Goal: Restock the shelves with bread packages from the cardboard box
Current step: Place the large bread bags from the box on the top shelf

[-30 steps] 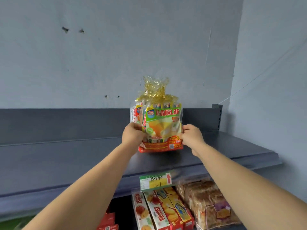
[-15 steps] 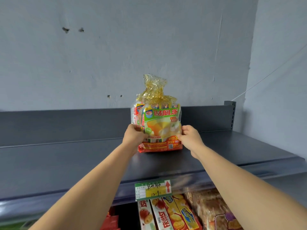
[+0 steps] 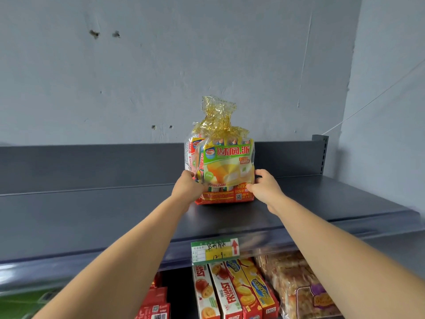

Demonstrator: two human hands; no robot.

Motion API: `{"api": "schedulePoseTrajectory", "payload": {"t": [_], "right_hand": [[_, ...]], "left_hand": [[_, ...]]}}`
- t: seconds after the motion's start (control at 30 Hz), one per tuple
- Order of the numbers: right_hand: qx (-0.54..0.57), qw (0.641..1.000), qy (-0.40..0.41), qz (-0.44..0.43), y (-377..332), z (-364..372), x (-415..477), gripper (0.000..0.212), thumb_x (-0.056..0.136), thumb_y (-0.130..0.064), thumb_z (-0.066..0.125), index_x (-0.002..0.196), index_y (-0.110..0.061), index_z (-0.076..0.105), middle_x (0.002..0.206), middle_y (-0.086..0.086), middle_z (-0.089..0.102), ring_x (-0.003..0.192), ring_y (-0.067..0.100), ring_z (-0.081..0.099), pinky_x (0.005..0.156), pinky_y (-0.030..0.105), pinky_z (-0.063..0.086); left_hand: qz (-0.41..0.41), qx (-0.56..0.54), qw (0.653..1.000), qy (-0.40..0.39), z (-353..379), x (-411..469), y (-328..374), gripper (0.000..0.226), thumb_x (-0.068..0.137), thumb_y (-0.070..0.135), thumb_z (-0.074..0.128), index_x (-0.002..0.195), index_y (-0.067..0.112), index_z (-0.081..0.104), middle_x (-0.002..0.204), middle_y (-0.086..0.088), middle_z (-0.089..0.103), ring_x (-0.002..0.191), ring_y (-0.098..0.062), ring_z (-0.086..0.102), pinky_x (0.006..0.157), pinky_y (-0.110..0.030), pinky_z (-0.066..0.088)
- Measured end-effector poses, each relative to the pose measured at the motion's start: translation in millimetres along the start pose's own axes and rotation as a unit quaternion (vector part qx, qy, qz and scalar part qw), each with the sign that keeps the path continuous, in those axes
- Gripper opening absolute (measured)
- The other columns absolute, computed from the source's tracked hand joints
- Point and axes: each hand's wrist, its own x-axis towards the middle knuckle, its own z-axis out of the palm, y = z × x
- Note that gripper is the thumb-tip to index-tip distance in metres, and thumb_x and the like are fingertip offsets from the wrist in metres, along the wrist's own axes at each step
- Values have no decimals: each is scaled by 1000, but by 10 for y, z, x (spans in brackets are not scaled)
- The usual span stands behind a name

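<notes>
A clear bread package with a green, yellow and red label and a gold-flecked tied top stands upright on the dark grey top shelf. My left hand grips its left side low down. My right hand holds its right side, thumb on the front of the bag. Both arms reach up and forward to it. A second package of the same kind stands close behind it, mostly hidden. The cardboard box is out of view.
The shelf's back panel and a grey wall rise behind. A price tag hangs on the shelf's front edge. Below are biscuit boxes, red packs and wrapped bread loaves. A side wall closes the right.
The view has shifted a little, so the shelf's right end sits further right in frame. The package and both hands stay at the same spot on the shelf.
</notes>
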Motion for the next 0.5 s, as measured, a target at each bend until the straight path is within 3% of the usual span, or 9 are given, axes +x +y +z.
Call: {"api": "schedulePoseTrajectory", "payload": {"t": [0.13, 0.23, 0.37, 0.5], "right_hand": [[-44, 999, 12, 6, -20, -19, -145, 60, 91, -14, 63, 144, -17, 35, 138, 8, 53, 120, 26, 54, 98, 41, 48], [-62, 998, 26, 14, -37, -43, -287, 62, 91, -16, 64, 146, -17, 33, 144, 10, 46, 127, 28, 49, 100, 40, 43], [-109, 992, 58, 18, -30, -63, -521, 56, 92, -19, 63, 143, -17, 40, 143, 8, 47, 127, 27, 49, 99, 37, 42], [-167, 979, 114, 20, -14, -88, -803, 44, 93, -20, 60, 136, -17, 49, 140, 6, 52, 124, 26, 51, 99, 36, 43]], "left_hand": [[15, 52, 999, -6, -39, -111, -43, 51, 85, 17, 69, 131, 7, 47, 124, -7, 58, 109, -25, 55, 82, -31, 44], [23, 74, 996, -35, -71, -174, -93, 38, 84, 19, 68, 119, 7, 59, 116, -9, 65, 104, -26, 60, 87, -36, 51], [42, 101, 992, -70, -143, -274, -140, 31, 86, 20, 65, 115, 8, 61, 110, -9, 65, 95, -23, 59, 74, -32, 46], [90, 114, 984, -105, -255, -410, -117, 30, 87, 19, 62, 114, 7, 62, 101, -7, 64, 91, -24, 60, 72, -31, 46]]}}
